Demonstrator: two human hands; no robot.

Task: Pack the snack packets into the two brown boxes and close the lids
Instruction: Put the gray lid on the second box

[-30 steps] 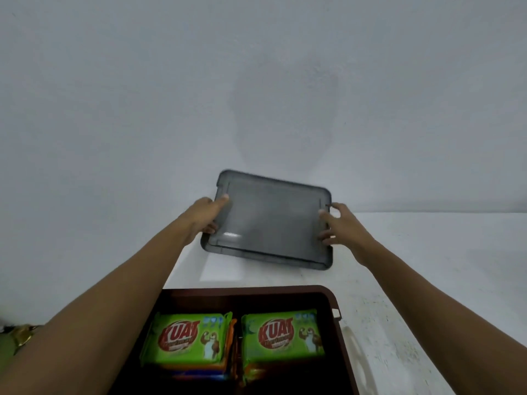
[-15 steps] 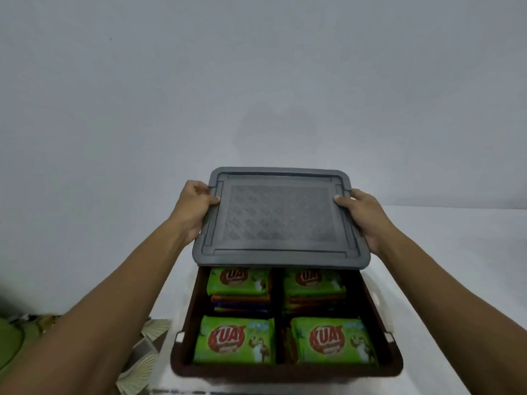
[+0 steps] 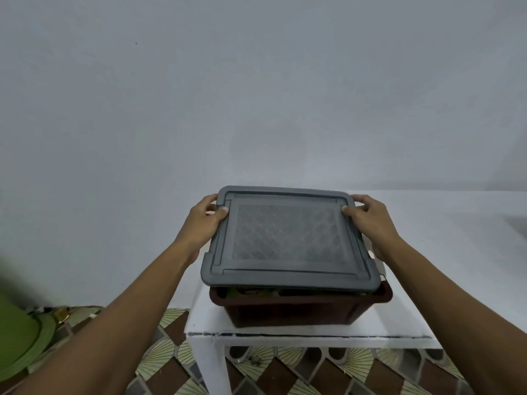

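Observation:
A grey lid (image 3: 288,240) with a textured centre lies over a brown box (image 3: 296,310) on a white table. My left hand (image 3: 202,223) grips the lid's left edge near its far corner. On the opposite side my right hand (image 3: 370,220) holds the right edge the same way. At the front, a narrow gap between lid and box rim shows a sliver of green snack packets (image 3: 245,292). The other packets are hidden under the lid. Only one brown box is in view.
The white table (image 3: 399,326) stands against a plain grey wall, its front edge just below the box. Beneath it is a patterned tile floor (image 3: 159,363). A green object (image 3: 20,337) lies on the floor at the far left.
Both hands brought the grey lid from the back of the table over the brown box and lowered it, covering the packets. The view pulled back from the box.

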